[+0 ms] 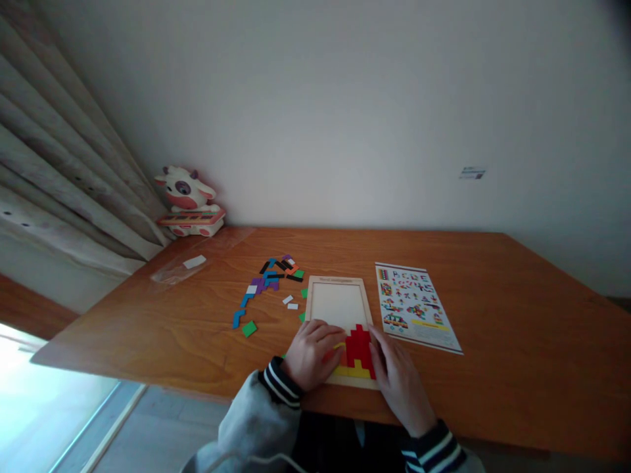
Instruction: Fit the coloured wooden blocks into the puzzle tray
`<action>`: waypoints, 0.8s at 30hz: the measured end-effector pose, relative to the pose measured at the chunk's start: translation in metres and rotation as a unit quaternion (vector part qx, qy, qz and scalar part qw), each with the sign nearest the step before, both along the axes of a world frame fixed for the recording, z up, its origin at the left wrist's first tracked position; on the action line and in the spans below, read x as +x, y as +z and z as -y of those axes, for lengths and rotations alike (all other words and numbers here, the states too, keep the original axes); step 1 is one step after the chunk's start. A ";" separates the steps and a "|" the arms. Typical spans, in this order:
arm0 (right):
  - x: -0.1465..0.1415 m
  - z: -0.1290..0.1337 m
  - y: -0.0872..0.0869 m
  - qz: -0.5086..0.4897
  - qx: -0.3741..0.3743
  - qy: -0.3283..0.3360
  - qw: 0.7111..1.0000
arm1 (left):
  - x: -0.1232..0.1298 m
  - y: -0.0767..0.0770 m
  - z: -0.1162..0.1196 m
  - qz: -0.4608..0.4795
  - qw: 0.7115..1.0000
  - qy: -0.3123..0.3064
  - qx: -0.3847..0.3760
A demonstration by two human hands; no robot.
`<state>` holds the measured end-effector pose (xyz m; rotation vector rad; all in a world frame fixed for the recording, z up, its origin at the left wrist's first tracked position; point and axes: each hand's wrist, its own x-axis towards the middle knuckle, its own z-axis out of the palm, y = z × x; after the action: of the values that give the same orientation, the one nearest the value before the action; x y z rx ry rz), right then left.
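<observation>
A light wooden puzzle board (336, 280) lies at the table's front, its upper part bare. In its lower right, red pieces (359, 345) sit above and around yellow pieces (351, 372). My left hand (315, 355) rests over the lower left of the board, fingers curled and close together; whatever lies under the fingertips is hidden. Along the board's right edge lies my right hand (397, 374), its fingers stretched out and touching the edge beside the red pieces. I see nothing held in it.
Loose blue, purple, black, white and green pieces (250, 328) are scattered left of the board. A printed pattern sheet (419, 305) lies to the right. Farther left are a clear plastic bag (170, 272) and a cow toy with a keyboard (191, 200), near the curtain (64, 151).
</observation>
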<state>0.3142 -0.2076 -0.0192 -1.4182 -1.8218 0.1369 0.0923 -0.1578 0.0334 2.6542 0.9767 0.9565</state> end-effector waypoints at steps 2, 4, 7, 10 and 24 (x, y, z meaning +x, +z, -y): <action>0.001 0.004 0.000 0.006 -0.001 -0.004 1.000 | -0.019 0.006 0.003 -0.007 0.999 0.044 -0.023; 0.001 0.008 -0.001 0.017 0.003 -0.004 1.000 | -0.043 0.008 0.008 -0.034 0.996 0.077 -0.036; 0.000 0.013 -0.003 0.036 0.010 -0.002 0.999 | -0.081 0.002 0.018 -0.076 0.992 0.093 -0.046; 0.000 0.014 -0.006 0.053 0.014 -0.009 0.998 | -0.106 -0.008 0.027 -0.090 0.990 0.098 -0.047; 0.004 0.011 -0.012 0.077 0.024 0.001 0.997 | -0.118 -0.037 0.018 0.002 0.988 0.153 -0.020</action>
<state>0.3182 -0.2190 -0.0310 -1.4270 -1.9377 -0.0167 -0.0260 -0.1757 -0.0036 2.5132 1.4161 0.9834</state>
